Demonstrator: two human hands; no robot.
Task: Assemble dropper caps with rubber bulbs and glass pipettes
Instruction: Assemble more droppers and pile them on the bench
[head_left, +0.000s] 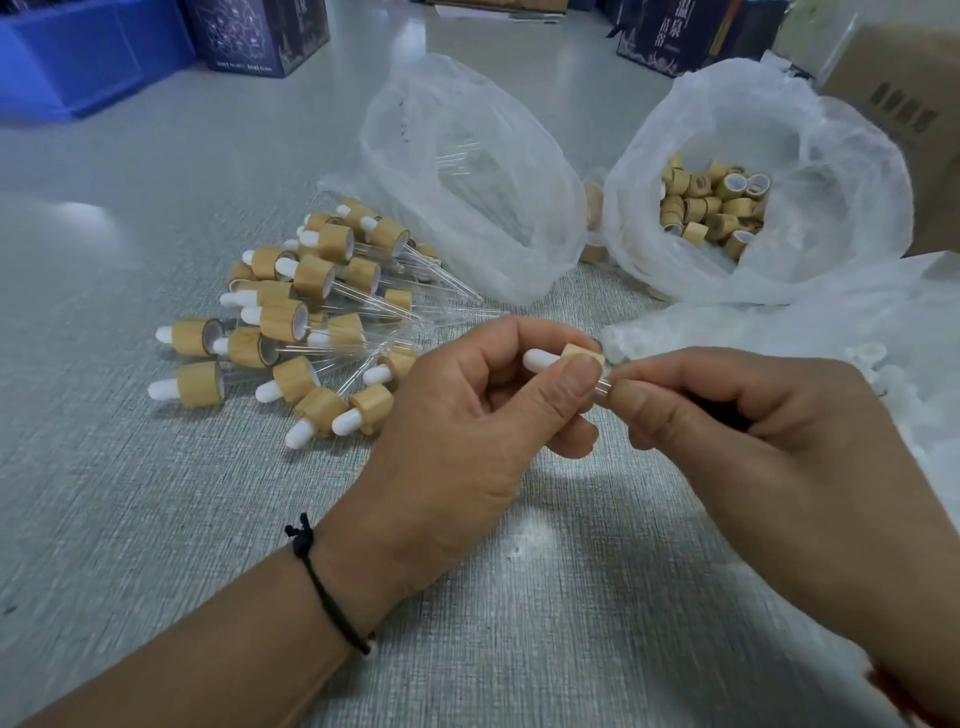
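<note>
At about ten o'clock from the hands lies a heap of finished droppers (306, 317), each a bamboo-look collar with a white bulb at one end and a clear glass tube at the other; I judge a good share of the batch is already done. The left hand (483, 415) has its thumb and fingers curled round the cap (582, 358) being worked on, its white rubber bulb (540, 359) poking out toward nine o'clock. Just beside it, at three o'clock, the right hand (727, 415) pinches a glass pipette (602, 387) between thumb and forefinger, the short visible stretch of tube meeting the cap's open side (how deep it is seated cannot be told, since the fingers hide most of it). This looks like the pressing-in step for one more unit.

At twelve o'clock sits a clear plastic bag (467, 171) with a few pipettes left inside, and at one o'clock a second bag (753, 171) holding many loose bamboo caps (711, 208), so plenty remains to assemble.

Dark boxes (691, 36) along the far edge carry Chinese characters, too small to read with confidence.
</note>
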